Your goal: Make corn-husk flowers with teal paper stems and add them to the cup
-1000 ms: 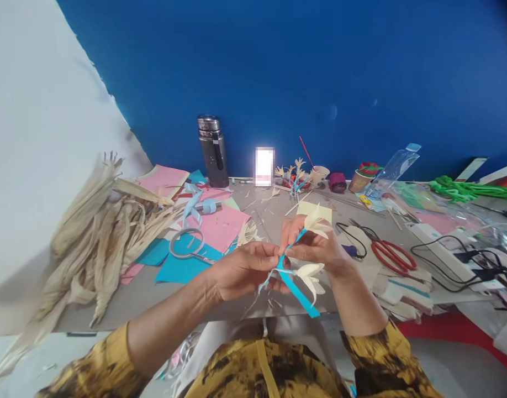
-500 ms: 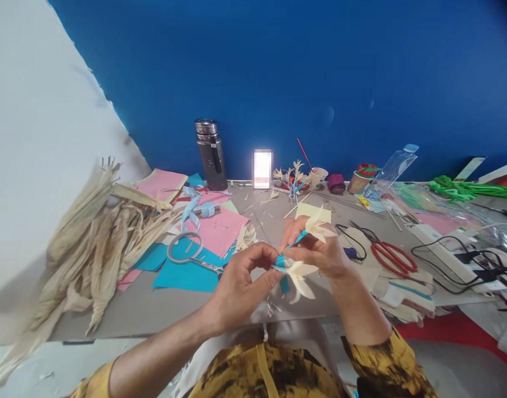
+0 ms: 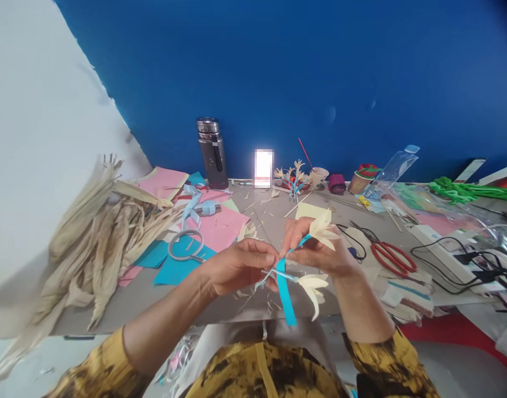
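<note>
Over the table's front edge, my left hand (image 3: pixel 247 264) and my right hand (image 3: pixel 309 249) meet, fingertips pinched together. Between the right thumb and fingers is the blue-wrapped stem of a cream husk flower (image 3: pixel 323 229), its petals pointing up and right. A second cream husk flower (image 3: pixel 313 290) sticks out lower down, its pale-blue stem crossing below my left fingers. From the pinch point a strip of blue paper (image 3: pixel 285 296) hangs down. My left fingers close on the stem's lower end; the exact contact is partly hidden.
Dried corn husks (image 3: pixel 108 243) are heaped at left, beside pink and blue paper (image 3: pixel 174 271) and grey-handled scissors (image 3: pixel 185 246). A thermos (image 3: pixel 212 157), a lit phone (image 3: pixel 264 168) and finished flowers (image 3: pixel 295 179) stand along the wall. Red-handled scissors (image 3: pixel 392 257) and a power strip (image 3: pixel 448 254) lie right.
The blue strip now hangs longer and straighter below the fingers. My left hand has turned, its fingers extending further right, and the lower flower has shifted right and down.
</note>
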`<move>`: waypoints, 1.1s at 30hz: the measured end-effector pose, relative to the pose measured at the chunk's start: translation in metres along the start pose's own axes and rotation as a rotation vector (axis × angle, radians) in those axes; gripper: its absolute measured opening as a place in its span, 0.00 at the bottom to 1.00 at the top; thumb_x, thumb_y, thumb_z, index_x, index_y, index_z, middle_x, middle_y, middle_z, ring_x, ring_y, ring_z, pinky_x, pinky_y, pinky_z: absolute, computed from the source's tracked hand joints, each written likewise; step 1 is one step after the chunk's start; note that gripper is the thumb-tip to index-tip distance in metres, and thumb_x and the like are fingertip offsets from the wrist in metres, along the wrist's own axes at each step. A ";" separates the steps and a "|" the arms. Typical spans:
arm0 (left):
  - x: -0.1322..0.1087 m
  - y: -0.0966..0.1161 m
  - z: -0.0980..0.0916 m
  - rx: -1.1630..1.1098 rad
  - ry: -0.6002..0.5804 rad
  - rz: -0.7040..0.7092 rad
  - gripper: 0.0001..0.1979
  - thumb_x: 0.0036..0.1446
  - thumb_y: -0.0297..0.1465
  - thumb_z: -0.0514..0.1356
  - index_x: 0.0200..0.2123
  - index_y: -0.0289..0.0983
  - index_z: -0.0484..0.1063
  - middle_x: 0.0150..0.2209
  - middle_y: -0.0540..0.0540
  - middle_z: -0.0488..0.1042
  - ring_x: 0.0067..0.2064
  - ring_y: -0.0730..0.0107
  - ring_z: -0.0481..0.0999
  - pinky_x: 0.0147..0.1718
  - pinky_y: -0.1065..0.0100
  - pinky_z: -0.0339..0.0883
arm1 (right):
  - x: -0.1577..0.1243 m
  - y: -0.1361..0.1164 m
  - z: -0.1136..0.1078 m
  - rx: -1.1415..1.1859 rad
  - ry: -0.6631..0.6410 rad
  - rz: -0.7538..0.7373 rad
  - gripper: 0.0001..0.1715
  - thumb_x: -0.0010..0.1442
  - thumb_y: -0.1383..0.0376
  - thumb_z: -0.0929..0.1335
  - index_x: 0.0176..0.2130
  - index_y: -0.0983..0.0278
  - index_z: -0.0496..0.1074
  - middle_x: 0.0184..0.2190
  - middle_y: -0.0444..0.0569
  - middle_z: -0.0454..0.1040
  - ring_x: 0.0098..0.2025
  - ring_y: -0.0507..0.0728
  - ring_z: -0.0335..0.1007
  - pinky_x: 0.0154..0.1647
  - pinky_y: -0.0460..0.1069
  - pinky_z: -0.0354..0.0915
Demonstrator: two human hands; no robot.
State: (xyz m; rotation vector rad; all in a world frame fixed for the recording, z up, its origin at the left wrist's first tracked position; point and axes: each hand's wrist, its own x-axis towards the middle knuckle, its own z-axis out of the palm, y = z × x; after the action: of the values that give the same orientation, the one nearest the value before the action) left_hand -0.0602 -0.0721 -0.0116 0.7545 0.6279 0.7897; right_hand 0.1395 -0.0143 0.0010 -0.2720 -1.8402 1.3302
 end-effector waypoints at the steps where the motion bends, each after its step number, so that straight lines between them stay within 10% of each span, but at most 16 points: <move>1: 0.001 -0.002 0.000 -0.039 -0.039 -0.019 0.12 0.44 0.34 0.74 0.28 0.30 0.80 0.27 0.44 0.78 0.28 0.69 0.77 0.30 0.68 0.70 | 0.000 -0.001 0.000 0.033 -0.018 -0.010 0.08 0.57 0.64 0.76 0.33 0.62 0.74 0.29 0.48 0.78 0.32 0.55 0.72 0.32 0.50 0.66; 14: 0.007 -0.025 0.012 -0.199 -0.249 -0.015 0.12 0.44 0.32 0.74 0.30 0.31 0.79 0.27 0.47 0.74 0.27 0.72 0.75 0.31 0.68 0.70 | -0.007 0.000 0.006 0.233 -0.044 0.125 0.13 0.54 0.59 0.78 0.30 0.61 0.73 0.26 0.47 0.76 0.30 0.56 0.71 0.29 0.49 0.68; 33: -0.001 -0.030 0.029 0.038 0.231 0.275 0.18 0.47 0.42 0.73 0.24 0.33 0.74 0.23 0.47 0.75 0.27 0.73 0.70 0.31 0.70 0.59 | -0.012 0.002 0.008 0.106 0.105 0.251 0.16 0.51 0.59 0.79 0.36 0.64 0.77 0.31 0.48 0.76 0.29 0.53 0.70 0.30 0.48 0.67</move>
State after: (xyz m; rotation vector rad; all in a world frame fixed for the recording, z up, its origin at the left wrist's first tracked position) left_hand -0.0276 -0.0974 -0.0186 0.8013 0.7570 1.1318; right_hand 0.1406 -0.0265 -0.0072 -0.5200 -1.6824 1.5479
